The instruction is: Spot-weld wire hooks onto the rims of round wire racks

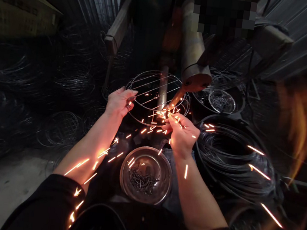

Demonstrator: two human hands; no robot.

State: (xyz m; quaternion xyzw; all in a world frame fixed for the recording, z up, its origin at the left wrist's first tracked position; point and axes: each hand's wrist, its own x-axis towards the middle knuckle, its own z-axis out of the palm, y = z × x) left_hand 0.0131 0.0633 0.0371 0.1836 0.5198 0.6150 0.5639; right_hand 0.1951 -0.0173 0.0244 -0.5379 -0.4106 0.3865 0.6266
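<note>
My left hand (120, 101) grips the left edge of a round wire rack (150, 86), which has a hoop rim and parallel cross wires. Sparks burst where the rack's near right edge meets the copper-coloured electrodes (177, 97) of a spot welder. Right beside that point, my right hand (183, 133) is closed in a pinch on a small wire piece (179, 123), partly hidden by fingers and glare. Below both hands stands a round metal bowl (123, 174) with many short bent wire pieces (144, 181) in it.
The welder's thick cylindrical arm (192, 49) reaches down from above. At right lies a large coil of wire (230, 150), with a smaller dish (222, 101) of metal pieces behind it. Wire hoops and racks (62, 126) are piled at left. Sparks scatter over my forearms.
</note>
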